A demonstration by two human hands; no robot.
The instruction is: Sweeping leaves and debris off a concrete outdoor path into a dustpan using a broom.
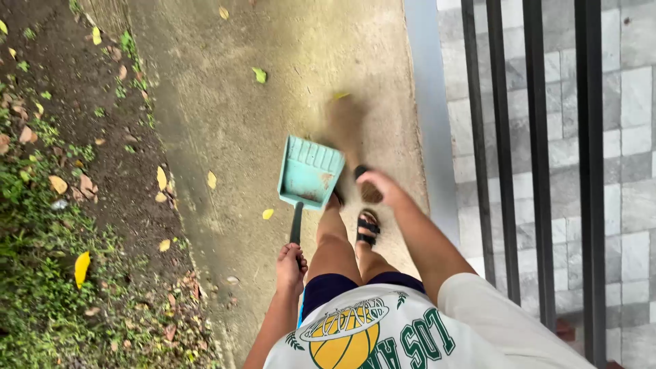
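My left hand [290,265] grips the black handle [296,222] of a teal dustpan [311,171], which hangs tilted just above the concrete path in front of my knees. My right hand [383,188] is closed around the dark end of a small broom [345,126]. Its brown bristles are blurred and sit just right of the dustpan's far corner. A yellow leaf [339,96] lies at the tip of the bristles. My foot in a black sandal [367,227] stands below the right hand.
Scattered yellow and green leaves [259,74] lie on the concrete path [225,116]. A strip of dirt, grass and dead leaves [48,205] runs along the left. Black metal railing bars [540,171] stand on the right, with grey tiles [635,137] beyond.
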